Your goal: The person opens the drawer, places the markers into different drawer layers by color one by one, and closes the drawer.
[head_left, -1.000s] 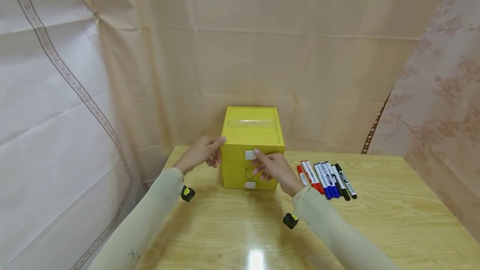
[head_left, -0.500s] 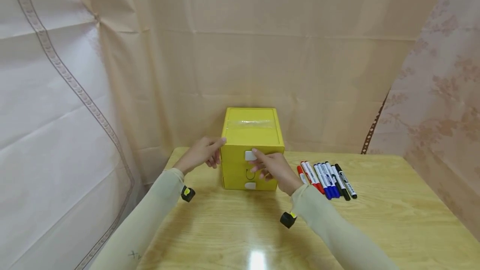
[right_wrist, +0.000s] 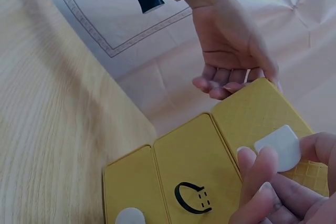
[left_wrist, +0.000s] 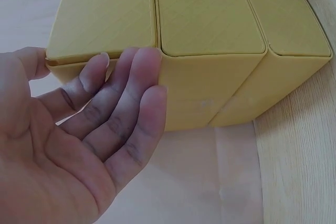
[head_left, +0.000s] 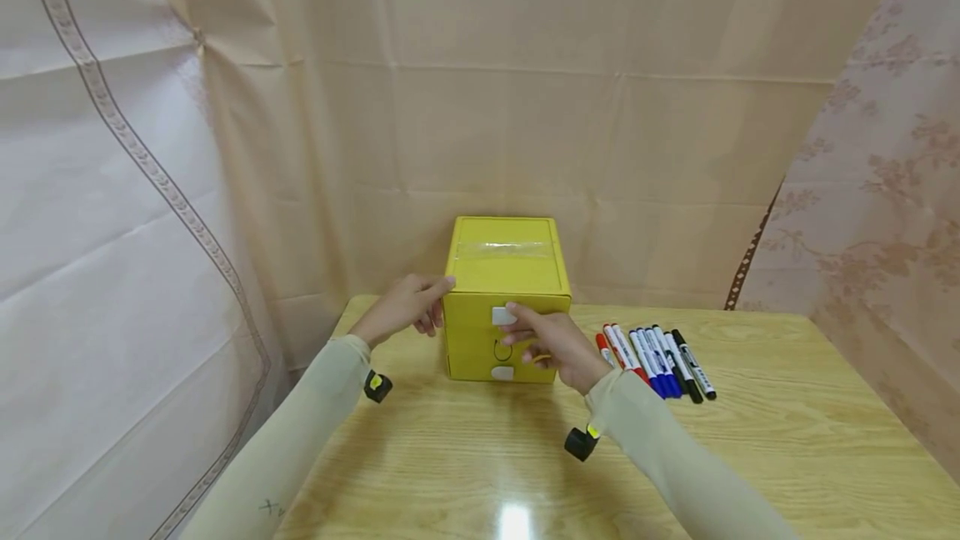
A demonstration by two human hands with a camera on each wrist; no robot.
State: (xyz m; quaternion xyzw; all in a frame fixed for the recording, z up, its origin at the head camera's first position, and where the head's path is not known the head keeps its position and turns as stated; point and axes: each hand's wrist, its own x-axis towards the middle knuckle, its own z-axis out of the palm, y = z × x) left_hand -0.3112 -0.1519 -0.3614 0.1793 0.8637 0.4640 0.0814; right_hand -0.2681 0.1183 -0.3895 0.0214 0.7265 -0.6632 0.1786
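A yellow box of three stacked drawers [head_left: 510, 273] stands on the table, its drawer fronts facing me. My left hand [head_left: 405, 304] lies at its upper left corner, thumb on the top edge; the other fingers [left_wrist: 139, 69], slightly bent, rest along the side wall. With my right hand [head_left: 561, 346] I pinch the white handle [right_wrist: 283, 148] of the top drawer between thumb and fingers. That drawer's front looks about level with those below. The middle drawer carries a black curved outline [right_wrist: 184, 200], and the bottom one a white round handle [head_left: 502, 373].
Several markers with red, blue and black caps [head_left: 652, 361] lie side by side to the right of the box. Clear tape [head_left: 501, 248] runs across the box top. Behind the wooden table [head_left: 787, 423] hangs a beige cloth [head_left: 510, 123].
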